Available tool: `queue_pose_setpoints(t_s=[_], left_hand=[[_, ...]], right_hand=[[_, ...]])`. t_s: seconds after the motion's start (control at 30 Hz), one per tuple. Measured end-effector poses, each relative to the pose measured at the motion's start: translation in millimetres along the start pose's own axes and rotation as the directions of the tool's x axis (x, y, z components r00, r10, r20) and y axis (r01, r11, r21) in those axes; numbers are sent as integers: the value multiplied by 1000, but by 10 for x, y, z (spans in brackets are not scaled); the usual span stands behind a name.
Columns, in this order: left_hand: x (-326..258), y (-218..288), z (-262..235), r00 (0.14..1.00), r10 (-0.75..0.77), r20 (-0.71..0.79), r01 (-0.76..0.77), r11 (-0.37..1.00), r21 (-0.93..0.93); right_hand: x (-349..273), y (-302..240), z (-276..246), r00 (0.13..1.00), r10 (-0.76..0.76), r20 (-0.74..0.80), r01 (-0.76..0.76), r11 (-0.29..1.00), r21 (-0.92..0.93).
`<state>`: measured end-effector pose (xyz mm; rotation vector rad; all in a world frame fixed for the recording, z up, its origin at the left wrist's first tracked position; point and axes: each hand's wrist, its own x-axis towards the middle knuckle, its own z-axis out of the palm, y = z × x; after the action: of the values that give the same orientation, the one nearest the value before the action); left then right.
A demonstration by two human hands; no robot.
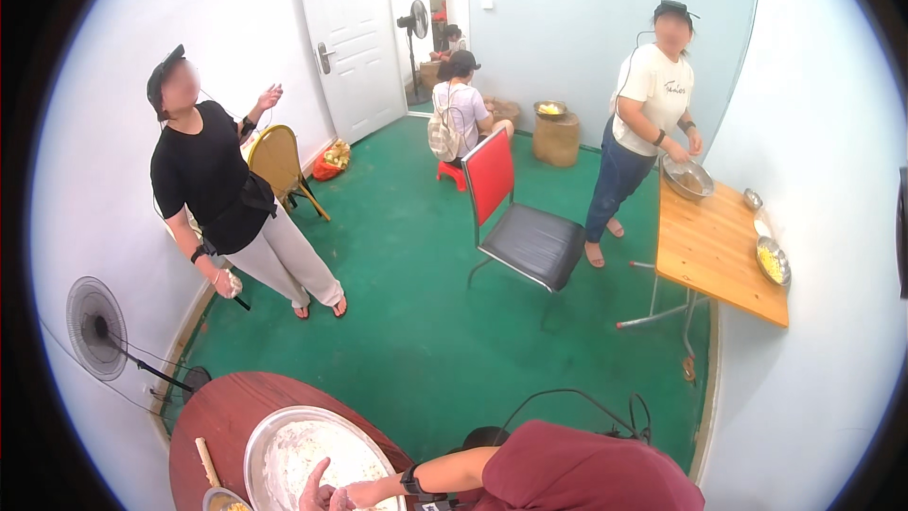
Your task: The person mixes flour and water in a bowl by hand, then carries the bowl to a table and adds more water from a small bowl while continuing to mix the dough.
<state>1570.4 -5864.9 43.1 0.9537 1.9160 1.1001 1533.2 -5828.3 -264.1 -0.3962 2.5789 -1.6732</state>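
Observation:
At the lower edge, my right forearm in a maroon sleeve reaches left over a large metal basin of white flour or dough. My right hand is against my left hand; its fingers are partly hidden and cut off by the frame. A finger of my left hand points up, apart from the others, above the flour. Whether anything small lies between the hands is not visible. Beside the basin are a wooden rolling pin and a bowl with yellow pieces.
The basin stands on a round reddish table. A fan and a person in black are at left. A red-backed chair stands mid-floor. Another person works over a bowl on a wooden table. Someone sits farther back.

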Motion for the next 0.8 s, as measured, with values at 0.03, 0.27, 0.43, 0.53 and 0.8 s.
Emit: queue_pose_setpoints(t_s=[0.03,0.27,0.43,0.53,0.8], left_hand=[[3,-69,-18,1000,-10,-2,10,1000,-16],[-135,-306,-53,994,-111,-16,110,992,-55],[-197,-358,-35,992,-126,-21,124,988,-87],[-232,-311,9,992,-123,-29,121,989,-82],[-158,-539,-27,989,-103,-103,104,995,5]], right_hand=[[24,-16,7,1000,2,-5,-2,1000,5],[12,-71,46,999,21,-25,-20,999,37],[-71,-99,75,998,45,-44,-43,997,64],[-111,-140,86,998,50,-49,-46,995,86],[-188,-344,-383,974,193,115,-215,950,225]])
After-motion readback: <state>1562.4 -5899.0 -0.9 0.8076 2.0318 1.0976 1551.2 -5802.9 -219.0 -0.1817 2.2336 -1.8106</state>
